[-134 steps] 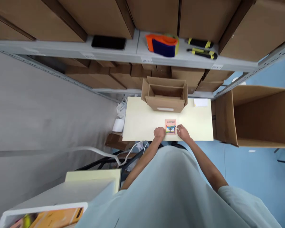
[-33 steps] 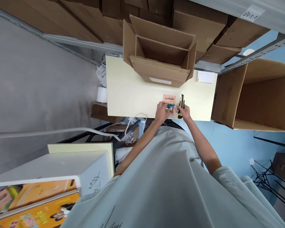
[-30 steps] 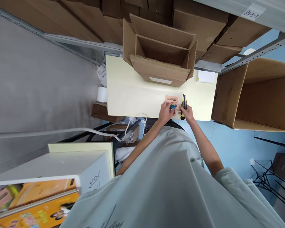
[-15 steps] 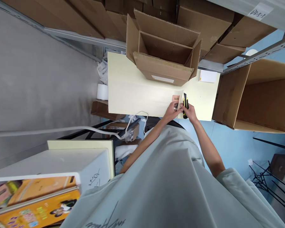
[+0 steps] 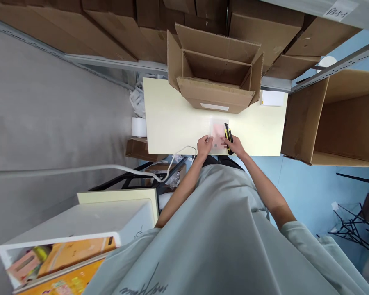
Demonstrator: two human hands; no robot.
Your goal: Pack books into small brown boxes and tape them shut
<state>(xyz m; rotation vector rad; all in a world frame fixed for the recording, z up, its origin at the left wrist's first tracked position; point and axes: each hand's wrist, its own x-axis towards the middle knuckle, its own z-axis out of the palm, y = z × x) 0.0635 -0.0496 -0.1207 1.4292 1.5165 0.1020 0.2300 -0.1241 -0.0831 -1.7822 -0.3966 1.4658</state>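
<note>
A pale pink flat packet with a small barcode lies in a clear plastic sleeve at the near edge of the cream tabletop. My left hand is closed at the sleeve's left edge, its fingers curled and pinching the plastic. In my right hand is a black-and-yellow utility knife, its tip pointing away from me. The fingertips of that hand reach over the packet's right side. Whether the blade is out is too small to tell.
An open cardboard box stands at the table's back. A small white box sits at the back right. Beside the right end is a large open carton. A white cable hangs near the front left edge; shelved cartons line the back.
The packet now lies flatter and shows its pale barcode side instead of a printed picture side. My hands have moved left and farther apart, with the knife still in my right hand.
</note>
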